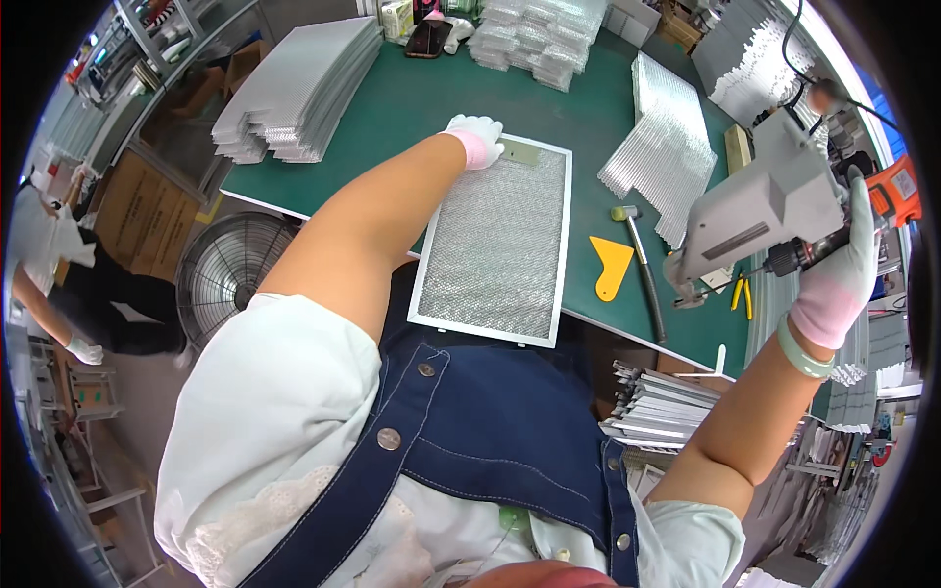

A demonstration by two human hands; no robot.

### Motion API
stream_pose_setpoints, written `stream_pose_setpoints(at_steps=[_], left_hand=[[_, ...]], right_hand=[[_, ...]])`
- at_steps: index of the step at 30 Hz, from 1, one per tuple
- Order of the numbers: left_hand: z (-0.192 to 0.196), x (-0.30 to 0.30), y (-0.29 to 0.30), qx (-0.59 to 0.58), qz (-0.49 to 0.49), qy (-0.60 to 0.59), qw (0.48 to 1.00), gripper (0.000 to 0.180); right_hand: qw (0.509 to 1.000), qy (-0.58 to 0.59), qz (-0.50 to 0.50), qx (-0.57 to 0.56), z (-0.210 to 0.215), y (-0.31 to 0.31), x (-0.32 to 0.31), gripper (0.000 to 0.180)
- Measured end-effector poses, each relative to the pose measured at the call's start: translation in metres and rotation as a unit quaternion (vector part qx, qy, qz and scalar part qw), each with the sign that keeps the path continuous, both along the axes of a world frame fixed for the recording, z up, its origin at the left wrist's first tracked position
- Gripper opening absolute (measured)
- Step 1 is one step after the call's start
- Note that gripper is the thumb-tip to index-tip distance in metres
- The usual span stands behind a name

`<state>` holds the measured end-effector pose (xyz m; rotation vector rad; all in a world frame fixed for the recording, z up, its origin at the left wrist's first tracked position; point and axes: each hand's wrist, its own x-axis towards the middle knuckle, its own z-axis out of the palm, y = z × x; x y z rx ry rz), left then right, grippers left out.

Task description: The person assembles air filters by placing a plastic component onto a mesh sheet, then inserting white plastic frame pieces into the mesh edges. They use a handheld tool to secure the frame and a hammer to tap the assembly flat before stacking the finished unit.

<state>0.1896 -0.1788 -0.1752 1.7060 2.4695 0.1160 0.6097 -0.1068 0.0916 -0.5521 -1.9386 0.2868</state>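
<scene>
1. Two gloved hands are working here: your left hand (477, 139) is lying on the far left corner of the filter (495, 242), fingers curled over its frame and pressing on it rather than gripping it.
2. Your right hand (841, 267) is clenching the handle of the riveter (774, 201), holding it up in the air off the table's right edge, its nozzle pointing down and left, well apart from the filter.
3. You are keeping the filter flat on the green table (412, 108), its near edge jutting over the table's rim just in front of your apron.
4. Lying just right of the filter are a yellow scraper (612, 265) and a mallet (642, 269), side by side.
5. Sitting further back are two mesh stacks: one (299, 93) at the far left of the table, another (667, 147) at the right, beyond the mallet.
6. Standing on the floor to your left is a fan (230, 274), and beyond it another person (59, 284) is bending over.
</scene>
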Motion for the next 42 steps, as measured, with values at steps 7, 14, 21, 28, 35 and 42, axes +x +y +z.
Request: stream_pose_setpoints(at_steps=[7,14,21,28,35,42], left_hand=[[0.132,0.002,-0.025,0.020,-0.110,-0.060,0.992,0.044],[0.228,0.139,-0.137,0.263,-0.409,0.032,0.874,0.014],[0.178,0.185,-0.203,0.095,-0.362,-0.024,0.927,0.016],[0.161,0.185,-0.200,0.103,-0.389,-0.074,0.912,0.021],[0.155,0.189,-0.197,0.113,-0.385,-0.091,0.911,0.018],[0.159,0.189,-0.189,0.101,-0.386,-0.125,0.908,0.017]], right_hand=[[0.943,0.235,0.056,-0.228,-0.003,0.001,-0.016,0.021],[0.961,0.245,-0.048,-0.116,-0.023,0.022,-0.008,0.023],[0.975,0.190,0.040,-0.109,-0.061,0.000,-0.072,0.027],[0.935,0.290,0.200,-0.046,-0.048,-0.029,-0.121,0.031],[0.932,0.310,0.182,-0.057,-0.049,-0.036,-0.128,0.035],[0.929,0.281,0.232,-0.059,-0.051,-0.036,-0.116,0.030]])
